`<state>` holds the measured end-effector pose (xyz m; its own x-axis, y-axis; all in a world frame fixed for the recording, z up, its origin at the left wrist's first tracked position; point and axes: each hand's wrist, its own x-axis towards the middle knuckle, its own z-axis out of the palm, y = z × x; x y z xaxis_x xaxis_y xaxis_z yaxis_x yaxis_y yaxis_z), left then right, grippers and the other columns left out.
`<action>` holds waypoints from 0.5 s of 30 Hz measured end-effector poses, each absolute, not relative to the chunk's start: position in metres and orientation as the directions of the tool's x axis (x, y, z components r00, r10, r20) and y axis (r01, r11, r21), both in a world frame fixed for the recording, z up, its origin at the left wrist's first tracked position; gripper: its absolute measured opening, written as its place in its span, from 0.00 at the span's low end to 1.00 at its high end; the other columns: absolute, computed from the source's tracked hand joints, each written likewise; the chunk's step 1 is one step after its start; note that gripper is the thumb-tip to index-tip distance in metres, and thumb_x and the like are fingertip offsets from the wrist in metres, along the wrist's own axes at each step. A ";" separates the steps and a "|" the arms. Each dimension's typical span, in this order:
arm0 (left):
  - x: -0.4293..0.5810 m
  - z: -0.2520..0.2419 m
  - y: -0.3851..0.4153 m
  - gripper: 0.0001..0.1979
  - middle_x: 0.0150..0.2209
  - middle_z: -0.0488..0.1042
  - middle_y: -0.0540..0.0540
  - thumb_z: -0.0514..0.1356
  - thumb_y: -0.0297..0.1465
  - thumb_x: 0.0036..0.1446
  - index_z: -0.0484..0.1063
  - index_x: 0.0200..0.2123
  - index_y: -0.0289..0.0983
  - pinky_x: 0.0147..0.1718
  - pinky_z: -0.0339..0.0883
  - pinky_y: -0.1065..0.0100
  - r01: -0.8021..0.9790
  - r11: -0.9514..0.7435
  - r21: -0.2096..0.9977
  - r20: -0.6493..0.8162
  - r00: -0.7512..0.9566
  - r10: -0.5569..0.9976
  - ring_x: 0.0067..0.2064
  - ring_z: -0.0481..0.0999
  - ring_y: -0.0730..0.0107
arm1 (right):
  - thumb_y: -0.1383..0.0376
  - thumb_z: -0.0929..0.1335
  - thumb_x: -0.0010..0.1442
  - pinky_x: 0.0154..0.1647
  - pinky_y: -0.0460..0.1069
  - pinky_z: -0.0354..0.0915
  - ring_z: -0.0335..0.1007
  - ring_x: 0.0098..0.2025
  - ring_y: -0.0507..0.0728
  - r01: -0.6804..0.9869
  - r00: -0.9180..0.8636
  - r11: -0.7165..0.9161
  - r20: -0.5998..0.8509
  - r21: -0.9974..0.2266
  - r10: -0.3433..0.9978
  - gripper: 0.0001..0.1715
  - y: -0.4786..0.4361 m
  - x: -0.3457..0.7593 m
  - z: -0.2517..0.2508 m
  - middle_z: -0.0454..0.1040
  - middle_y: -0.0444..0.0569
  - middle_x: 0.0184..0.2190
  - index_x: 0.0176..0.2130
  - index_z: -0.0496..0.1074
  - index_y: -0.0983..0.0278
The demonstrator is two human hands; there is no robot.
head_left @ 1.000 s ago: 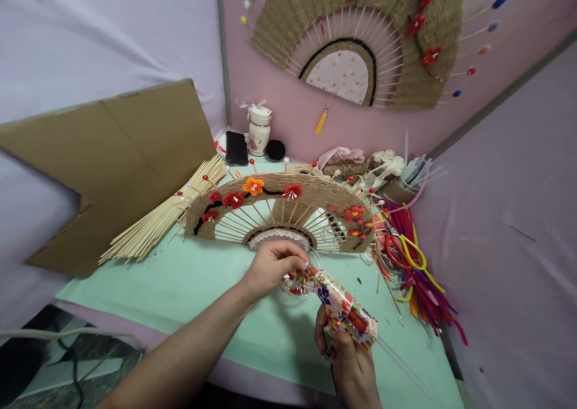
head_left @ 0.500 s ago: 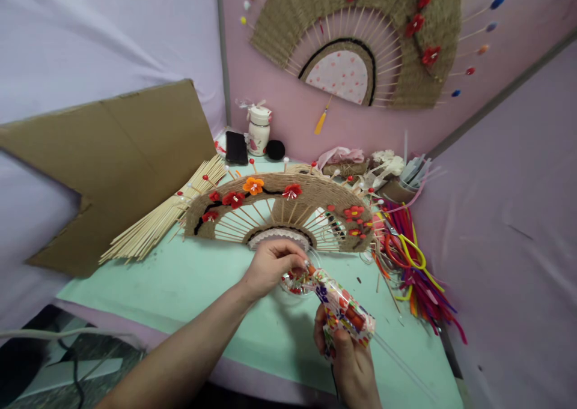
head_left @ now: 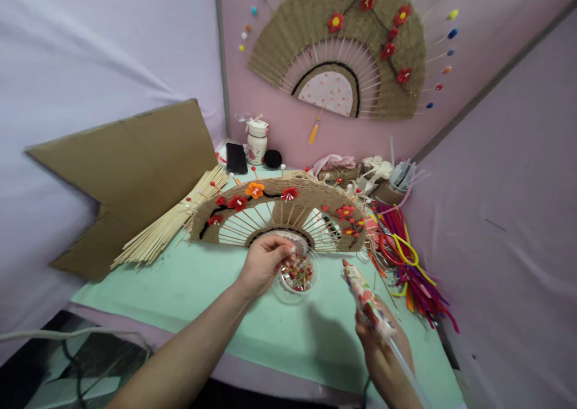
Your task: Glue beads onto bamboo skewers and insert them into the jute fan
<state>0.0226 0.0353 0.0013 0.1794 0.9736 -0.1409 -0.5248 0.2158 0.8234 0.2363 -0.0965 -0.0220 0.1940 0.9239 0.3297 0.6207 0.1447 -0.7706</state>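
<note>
My left hand (head_left: 265,262) is closed in a pinch, with a small pale spot at the fingertips that is too small to name. Directly below them is a clear round dish (head_left: 317,275) of red, amber and clear beads (head_left: 297,274). In my right hand (head_left: 387,349) is a flower-patterned glue gun (head_left: 366,295), its orange nozzle tilted up and away, apart from the left hand. A clear glue stick (head_left: 408,370) sticks out of its back. Behind the dish stands a twine-covered fan (head_left: 311,187) with red and orange flowers and bead-tipped sticks.
Thin wooden sticks (head_left: 166,223) lie on the left beside a cardboard sheet (head_left: 148,157). At right are pipe cleaners (head_left: 415,277) and yellow-handled scissors (head_left: 406,250). A bottle (head_left: 256,145) and phone (head_left: 237,158) stand at the back. A larger fan (head_left: 311,42) hangs on the wall.
My right hand has drawn the glue gun away from my left fingertips, to the right. My left hand stays pinched above the dish, whose beads now show more. The view has shifted.
</note>
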 end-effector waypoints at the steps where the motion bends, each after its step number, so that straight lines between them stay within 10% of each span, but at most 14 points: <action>1: 0.015 0.004 0.034 0.13 0.15 0.71 0.51 0.73 0.35 0.32 0.74 0.18 0.35 0.20 0.60 0.74 -0.517 0.185 0.836 -0.124 0.151 0.981 0.19 0.66 0.78 | 0.46 0.65 0.61 0.32 0.50 0.67 0.71 0.31 0.59 0.697 0.176 0.089 0.290 -0.711 0.941 0.21 -0.095 0.249 -0.025 0.73 0.48 0.31 0.40 0.73 0.60; 8: -0.092 0.009 0.035 0.06 0.20 0.75 0.49 0.69 0.31 0.39 0.77 0.21 0.36 0.22 0.64 0.72 -0.246 -0.192 0.950 0.134 -0.235 0.963 0.21 0.69 0.75 | 0.49 0.63 0.60 0.37 0.57 0.71 0.77 0.34 0.65 0.875 0.137 -0.105 0.034 -0.472 0.990 0.23 -0.095 0.327 -0.088 0.76 0.52 0.30 0.44 0.73 0.61; 15: -0.168 0.023 0.058 0.03 0.22 0.77 0.50 0.68 0.29 0.41 0.79 0.23 0.36 0.25 0.66 0.73 0.115 -0.371 0.922 0.370 -0.550 0.749 0.24 0.70 0.76 | 0.42 0.64 0.54 0.34 0.62 0.70 0.76 0.30 0.70 0.902 0.143 -0.070 0.141 -0.426 0.980 0.34 -0.101 0.332 -0.110 0.75 0.57 0.27 0.47 0.73 0.64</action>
